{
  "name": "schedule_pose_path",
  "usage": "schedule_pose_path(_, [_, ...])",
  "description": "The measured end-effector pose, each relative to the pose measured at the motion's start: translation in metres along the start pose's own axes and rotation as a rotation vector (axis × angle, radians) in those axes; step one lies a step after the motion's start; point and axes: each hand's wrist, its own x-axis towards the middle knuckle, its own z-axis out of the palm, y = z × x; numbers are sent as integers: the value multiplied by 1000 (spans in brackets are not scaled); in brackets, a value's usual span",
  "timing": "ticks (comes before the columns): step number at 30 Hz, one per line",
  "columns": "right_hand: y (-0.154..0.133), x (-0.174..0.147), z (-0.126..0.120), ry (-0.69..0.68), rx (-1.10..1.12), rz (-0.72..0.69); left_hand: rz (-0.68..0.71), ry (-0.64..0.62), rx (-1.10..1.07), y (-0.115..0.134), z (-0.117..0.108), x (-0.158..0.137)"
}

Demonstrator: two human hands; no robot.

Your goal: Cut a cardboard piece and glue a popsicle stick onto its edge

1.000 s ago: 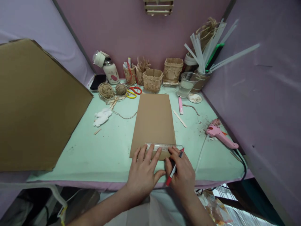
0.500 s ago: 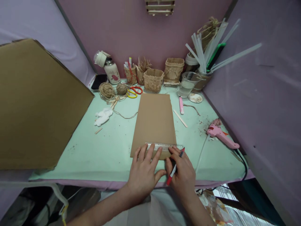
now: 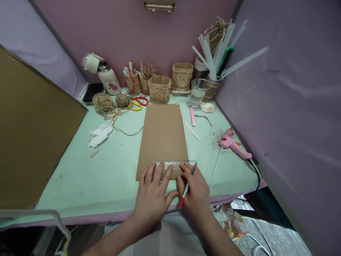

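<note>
A brown cardboard sheet (image 3: 163,133) lies flat on the green-covered table in front of me. Across its near end rests a clear ruler (image 3: 176,165). My left hand (image 3: 153,192) has its fingers spread, with the fingertips on the ruler and cardboard. Held in my right hand (image 3: 196,193) is a red marker (image 3: 188,186), slanting between the fingers with one red end towards me. The fingertips of that hand also touch the ruler near its right end.
Right of the sheet are a pink utility knife (image 3: 192,116), a wooden stick (image 3: 191,131) and a pink glue gun (image 3: 236,146). Twine (image 3: 103,104), scissors (image 3: 136,105) and a white glove (image 3: 100,135) lie left. Baskets (image 3: 160,89) and a water cup (image 3: 197,94) line the back. Large cardboard (image 3: 34,131) stands left.
The whole view has shifted, so everything appears further left. Both hands keep the same hold on the ruler and the marker, and the cardboard sheet stays under them.
</note>
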Motion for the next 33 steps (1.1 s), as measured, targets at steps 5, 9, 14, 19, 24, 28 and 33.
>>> schedule_pose_path(5, [0, 0, 0, 4, 3, 2, -5, -1, -2, 0, 0, -1])
schedule_pose_path(9, [0, 0, 1, 11, 1, 3, -10, -9, 1, 0, 0, -1])
schedule_pose_path(14, [1, -1, 1, 5, 15, 6, -4, -12, 3, 1, -3, 1])
schedule_pose_path(19, [1, -3, 0, -6, 35, 24, 5, 0, 44, 5, -2, 1])
schedule_pose_path(24, [0, -3, 1, -1, 49, 33, 77, -18, 65, 7, 4, 0])
schedule_pose_path(28, [0, -4, 1, -2, 51, 40, 137, -50, 74, 6, 6, 1])
schedule_pose_path(33, [1, -5, 2, -13, 51, 35, 192, -92, 64, 3, 5, 7])
